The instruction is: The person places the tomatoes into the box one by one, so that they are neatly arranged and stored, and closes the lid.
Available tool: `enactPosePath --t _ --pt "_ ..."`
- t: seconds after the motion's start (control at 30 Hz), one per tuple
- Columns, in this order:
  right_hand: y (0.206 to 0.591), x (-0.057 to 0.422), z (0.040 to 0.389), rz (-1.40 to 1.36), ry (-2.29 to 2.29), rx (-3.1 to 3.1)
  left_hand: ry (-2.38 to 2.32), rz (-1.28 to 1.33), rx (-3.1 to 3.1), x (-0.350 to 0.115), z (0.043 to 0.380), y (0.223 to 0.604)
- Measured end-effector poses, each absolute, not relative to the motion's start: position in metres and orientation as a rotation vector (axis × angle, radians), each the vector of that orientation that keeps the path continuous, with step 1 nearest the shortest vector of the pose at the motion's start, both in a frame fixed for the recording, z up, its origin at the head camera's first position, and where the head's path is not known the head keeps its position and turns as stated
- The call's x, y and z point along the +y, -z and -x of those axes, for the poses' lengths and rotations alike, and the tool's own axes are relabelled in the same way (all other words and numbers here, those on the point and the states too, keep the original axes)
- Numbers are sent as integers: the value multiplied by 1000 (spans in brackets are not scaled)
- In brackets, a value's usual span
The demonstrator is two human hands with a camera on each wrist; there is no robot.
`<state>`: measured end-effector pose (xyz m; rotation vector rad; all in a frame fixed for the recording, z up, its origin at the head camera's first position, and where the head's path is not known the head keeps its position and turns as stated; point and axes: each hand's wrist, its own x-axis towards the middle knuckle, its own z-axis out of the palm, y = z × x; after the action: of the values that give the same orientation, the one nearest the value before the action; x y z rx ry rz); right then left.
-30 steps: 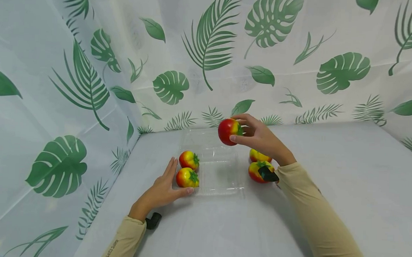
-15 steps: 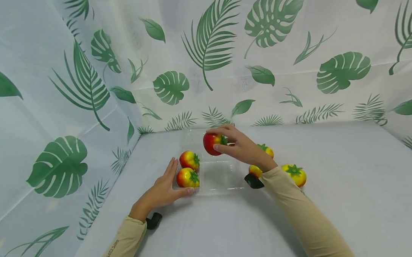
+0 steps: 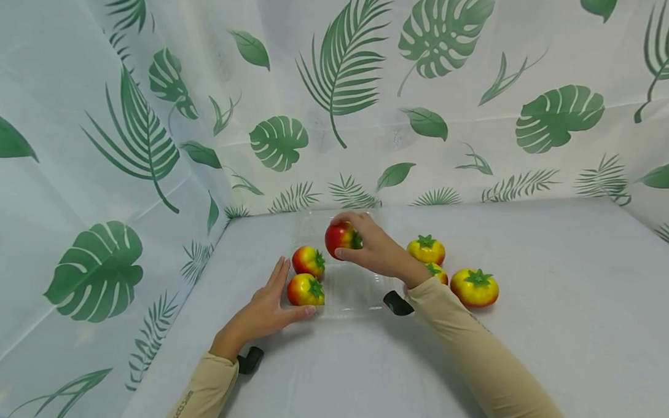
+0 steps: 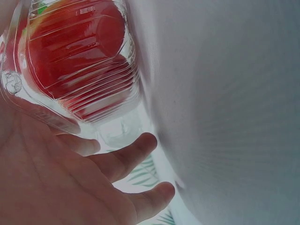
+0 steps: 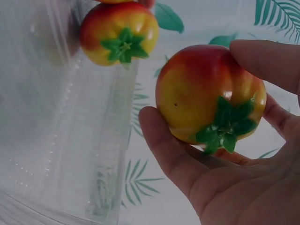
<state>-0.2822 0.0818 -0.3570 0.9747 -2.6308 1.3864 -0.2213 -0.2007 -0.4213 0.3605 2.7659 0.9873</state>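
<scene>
The right hand curls thumb and fingers round 1 glossy, round, red-and-yellow tomato over the clear plastic box; the tomato looks light, firm, slightly slippery, best gripped by its sides. The left hand, fingers nearly straight, touches the box.

We count six tomato-like fruits (one mid-frame, two left, three right), one clear container, one left hand, one right hand, two sleeves.

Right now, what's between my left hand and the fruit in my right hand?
In the head view, two red-and-yellow fruits, side by side in the clear container.
</scene>
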Motion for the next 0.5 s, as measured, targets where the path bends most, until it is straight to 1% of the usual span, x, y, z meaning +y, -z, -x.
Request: enactPosePath --t 0.2,0.5 --pt "350 80 284 -992 -1349 -2618 -982 -383 2767 -200 222 421" --pt "351 70 298 -1045 -1232 -2696 -978 -375 2767 -202 222 423"
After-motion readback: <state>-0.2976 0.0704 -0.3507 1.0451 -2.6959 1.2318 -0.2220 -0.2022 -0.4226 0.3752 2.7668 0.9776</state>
